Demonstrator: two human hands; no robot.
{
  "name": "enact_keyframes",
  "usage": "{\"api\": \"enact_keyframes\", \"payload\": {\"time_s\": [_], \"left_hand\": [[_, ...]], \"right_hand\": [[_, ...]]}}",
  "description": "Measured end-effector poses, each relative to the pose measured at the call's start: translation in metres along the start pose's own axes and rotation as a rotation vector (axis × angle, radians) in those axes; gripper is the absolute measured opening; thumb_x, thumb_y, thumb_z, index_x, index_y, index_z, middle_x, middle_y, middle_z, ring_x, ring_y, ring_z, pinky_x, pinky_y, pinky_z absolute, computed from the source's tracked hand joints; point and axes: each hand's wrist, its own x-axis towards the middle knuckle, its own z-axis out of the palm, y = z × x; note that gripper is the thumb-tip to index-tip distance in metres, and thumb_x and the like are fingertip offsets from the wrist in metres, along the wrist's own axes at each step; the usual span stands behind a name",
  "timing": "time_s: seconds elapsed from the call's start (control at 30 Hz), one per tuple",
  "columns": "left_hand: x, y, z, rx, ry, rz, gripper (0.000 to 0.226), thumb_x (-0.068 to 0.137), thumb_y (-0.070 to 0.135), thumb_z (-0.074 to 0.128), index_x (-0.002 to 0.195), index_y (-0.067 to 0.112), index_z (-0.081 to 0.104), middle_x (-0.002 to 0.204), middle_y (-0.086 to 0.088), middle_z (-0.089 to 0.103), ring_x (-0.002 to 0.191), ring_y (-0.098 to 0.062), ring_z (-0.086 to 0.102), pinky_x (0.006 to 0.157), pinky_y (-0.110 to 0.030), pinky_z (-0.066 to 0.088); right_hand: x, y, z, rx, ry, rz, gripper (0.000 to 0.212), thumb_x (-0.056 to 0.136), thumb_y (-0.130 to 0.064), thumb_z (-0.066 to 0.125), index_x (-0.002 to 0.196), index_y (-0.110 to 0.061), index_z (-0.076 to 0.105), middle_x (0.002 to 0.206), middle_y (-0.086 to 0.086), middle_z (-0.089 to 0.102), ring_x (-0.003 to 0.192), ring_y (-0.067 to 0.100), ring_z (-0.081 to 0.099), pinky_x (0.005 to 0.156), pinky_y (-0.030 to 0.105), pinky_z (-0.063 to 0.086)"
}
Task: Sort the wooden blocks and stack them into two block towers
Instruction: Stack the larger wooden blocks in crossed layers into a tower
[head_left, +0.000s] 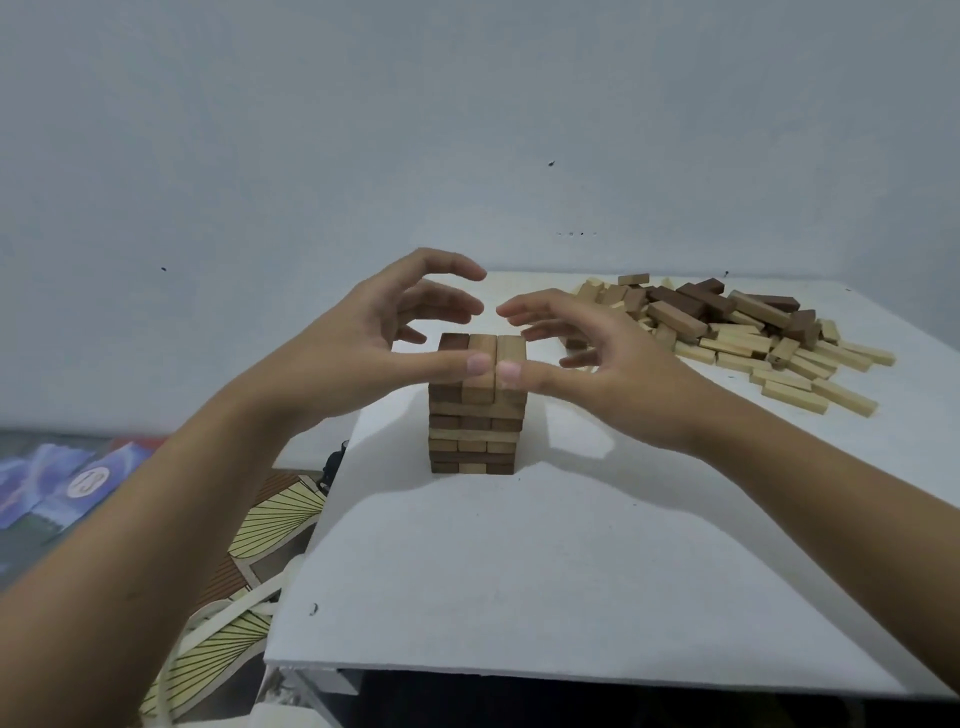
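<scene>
One tower stands mid-table, about seven layers by my count, three blocks each where ends show. No second tower visible, so I judge it well under half done. The loose pile sits far right, well apart, pale and dark blocks mixed, too many and too overlapped to count. My left hand and right hand hold nothing. My fingers arch wide over the top layer, and both thumbs touch its near face. Looks like I'm squaring it up.
</scene>
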Motion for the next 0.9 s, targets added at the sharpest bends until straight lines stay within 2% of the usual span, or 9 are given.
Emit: {"api": "enact_keyframes", "payload": {"time_s": [0.1,0.2,0.3,0.43,0.53,0.63,0.77,0.83,0.9], "left_hand": [[0.008,0.018,0.006,0.014,0.046,0.044,0.045,0.082,0.041,0.080,0.122,0.032,0.062,0.120,0.007,0.069,0.122,-0.007,0.061,0.105,-0.044,0.049],[0.016,0.036,0.019,0.020,0.070,0.081,0.028,0.088,0.033,0.079,0.113,0.028,0.067,0.112,0.003,0.069,0.116,-0.010,0.064,0.100,-0.047,0.052],[0.024,0.054,0.035,0.048,0.100,0.120,0.017,0.091,0.029,0.077,0.105,0.026,0.069,0.099,-0.004,0.067,0.098,-0.010,0.066,0.090,-0.038,0.054],[0.031,0.085,0.067,-0.024,0.153,0.144,0.010,0.092,0.020,0.073,0.101,0.024,0.069,0.083,0.001,0.057,0.082,-0.025,0.063,0.073,-0.035,0.054],[0.036,0.100,0.096,-0.148,0.174,0.140,0.016,0.093,0.011,0.069,0.101,0.024,0.066,0.083,0.004,0.056,0.076,-0.019,0.058,0.059,-0.021,0.046],[0.047,0.095,0.129,-0.189,0.254,0.074,0.025,0.094,0.007,0.064,0.100,0.031,0.063,0.088,0.008,0.059,0.080,-0.011,0.059,0.060,-0.018,0.044],[0.080,0.058,0.170,-0.251,0.363,-0.190,0.033,0.093,0.003,0.056,0.110,0.032,0.055,0.113,0.001,0.056,0.092,-0.013,0.054,0.056,-0.014,0.048],[0.099,0.035,0.182,-0.233,0.468,-0.271,0.032,0.091,0.008,0.057,0.110,0.033,0.050,0.121,-0.005,0.052,0.100,-0.017,0.054,0.074,-0.024,0.054],[0.115,0.018,0.187,-0.128,0.573,-0.332,0.038,0.088,0.009,0.059,0.117,0.030,0.047,0.128,-0.003,0.046,0.117,-0.025,0.047,0.096,-0.039,0.047]], "right_hand": [[-0.003,-0.001,-0.008,0.071,0.133,-0.022,0.031,0.089,-0.052,0.068,0.116,-0.037,0.067,0.119,-0.019,0.067,0.115,-0.003,0.060,0.100,0.039,0.052],[-0.012,0.001,-0.020,0.088,0.256,-0.055,0.017,0.093,-0.041,0.071,0.104,-0.029,0.069,0.103,-0.009,0.072,0.098,0.009,0.067,0.083,0.037,0.056],[-0.023,0.005,-0.033,0.100,0.348,-0.076,0.010,0.091,-0.033,0.073,0.093,-0.025,0.069,0.087,-0.004,0.073,0.082,0.014,0.067,0.064,0.021,0.050],[-0.038,0.018,-0.055,0.081,0.451,-0.022,0.010,0.091,-0.017,0.074,0.083,-0.022,0.069,0.073,-0.006,0.065,0.063,0.009,0.054,0.057,0.012,0.041],[-0.052,0.034,-0.074,0.024,0.470,0.049,0.011,0.089,-0.014,0.075,0.082,-0.019,0.069,0.076,-0.001,0.066,0.061,0.006,0.051,0.055,0.011,0.041],[-0.066,0.060,-0.090,-0.076,0.451,0.129,0.009,0.089,-0.016,0.073,0.085,-0.020,0.067,0.079,-0.002,0.066,0.064,0.009,0.055,0.059,0.019,0.046],[-0.077,0.098,-0.105,-0.235,0.389,0.203,0.009,0.090,-0.021,0.072,0.092,-0.024,0.064,0.085,-0.007,0.064,0.078,0.015,0.059,0.073,0.033,0.048],[-0.074,0.111,-0.111,-0.308,0.357,0.183,0.009,0.091,-0.023,0.071,0.096,-0.024,0.064,0.091,-0.007,0.063,0.084,0.014,0.058,0.076,0.034,0.048],[-0.065,0.119,-0.115,-0.376,0.319,0.146,0.009,0.093,-0.025,0.069,0.100,-0.022,0.064,0.094,-0.008,0.062,0.089,0.015,0.057,0.081,0.038,0.049]]}}
